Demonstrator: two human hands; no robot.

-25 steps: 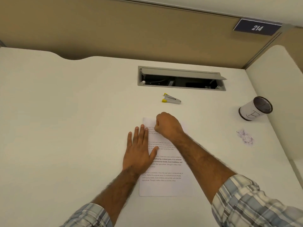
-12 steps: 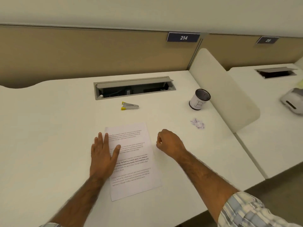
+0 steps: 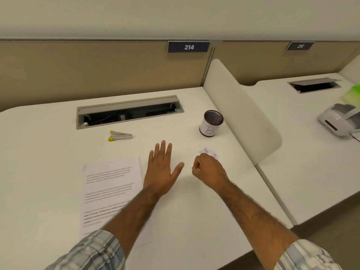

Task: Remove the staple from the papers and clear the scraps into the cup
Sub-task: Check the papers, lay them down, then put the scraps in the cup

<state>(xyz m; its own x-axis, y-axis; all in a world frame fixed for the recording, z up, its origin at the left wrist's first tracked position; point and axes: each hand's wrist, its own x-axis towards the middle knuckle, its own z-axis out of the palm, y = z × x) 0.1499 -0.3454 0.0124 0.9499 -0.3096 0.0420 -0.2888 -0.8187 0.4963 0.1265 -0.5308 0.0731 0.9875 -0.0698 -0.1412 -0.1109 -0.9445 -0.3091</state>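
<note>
Resting left hand (image 3: 159, 169) flat, fingers straight and spread, on white tabletop (image 3: 48, 152), just right of printed white papers (image 3: 111, 191). Holding right hand (image 3: 209, 171) curled in a fist, contents impossible to tell, crumpled paper scraps (image 3: 208, 151) lying just beyond its knuckles, white cylindrical mesh-lined cup (image 3: 211, 124) standing farther ahead.

Beyond the left hand (image 3: 160, 168) an open hatch (image 3: 128, 112) is sunk into the white desk (image 3: 48, 152). Behind it runs a tan partition (image 3: 97, 71) carrying the 214 sign (image 3: 188, 47). To the right of the right hand (image 3: 209, 170) a rounded white divider (image 3: 239, 114) stands at the desk's edge, and past it lies a second desk (image 3: 292, 152) with a second hatch (image 3: 315, 85), the 215 sign (image 3: 300, 46), a white device (image 3: 337, 119) and a blurred green thing (image 3: 352, 95) behind the device.
</note>
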